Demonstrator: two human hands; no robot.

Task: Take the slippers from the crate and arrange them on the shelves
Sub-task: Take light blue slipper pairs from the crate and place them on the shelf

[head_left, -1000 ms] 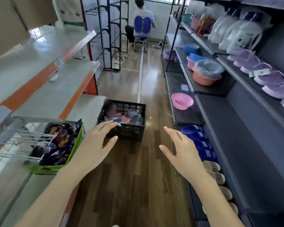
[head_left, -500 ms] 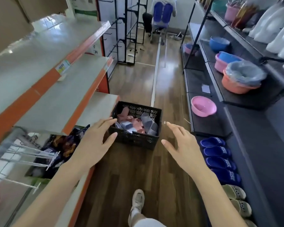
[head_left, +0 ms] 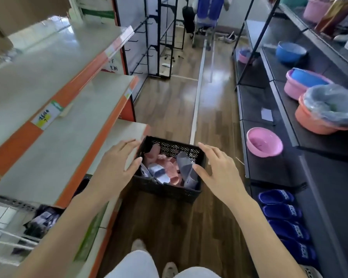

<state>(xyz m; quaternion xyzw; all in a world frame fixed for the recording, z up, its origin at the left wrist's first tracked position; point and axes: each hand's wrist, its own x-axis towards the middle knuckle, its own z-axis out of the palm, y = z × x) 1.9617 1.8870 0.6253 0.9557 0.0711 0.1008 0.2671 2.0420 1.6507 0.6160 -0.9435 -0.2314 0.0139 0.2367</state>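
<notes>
1. Fingers [head_left: 127, 144] of the left hand [head_left: 115, 169] and right hand [head_left: 221, 173] were spread, holding nothing, flanking the black crate [head_left: 169, 190] on the floor [head_left: 169, 227].
2. Slippers [head_left: 161, 169] lay jumbled inside, between both thumbs.
3. Contact with the crate rim could not be determined.

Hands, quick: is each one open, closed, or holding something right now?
Left hand: open, fingers spread beside the black crate, holding nothing.
Right hand: open at the crate's right edge, holding nothing.

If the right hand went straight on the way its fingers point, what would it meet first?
Probably the black crate, its right rim near the far corner; depth is unclear.
</notes>
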